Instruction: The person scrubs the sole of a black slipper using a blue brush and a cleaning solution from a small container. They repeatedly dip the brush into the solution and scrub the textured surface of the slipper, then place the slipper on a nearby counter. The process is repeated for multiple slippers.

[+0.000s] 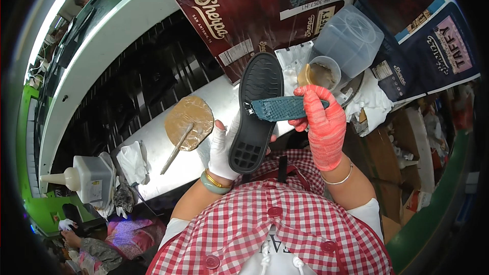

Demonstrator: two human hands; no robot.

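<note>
A black shoe sole is tilted in front of me, tread side showing, with a grid of square hollows at its near end. My left hand, in a white glove with bare fingertips, grips the sole by its edges, thumb on the left and fingertips on the right. My right hand, in a red glove, is closed on a teal textured strip. The strip lies across the middle of the sole, and its left end looks frayed and whitish. From this view I cannot tell whether strip and sole touch.
On the pale bench lie a film-covered brown disc with a metal rod on it, and a white cloth. A nozzle bottle stands left. Beyond my right hand are a cup, a clear container and cartons.
</note>
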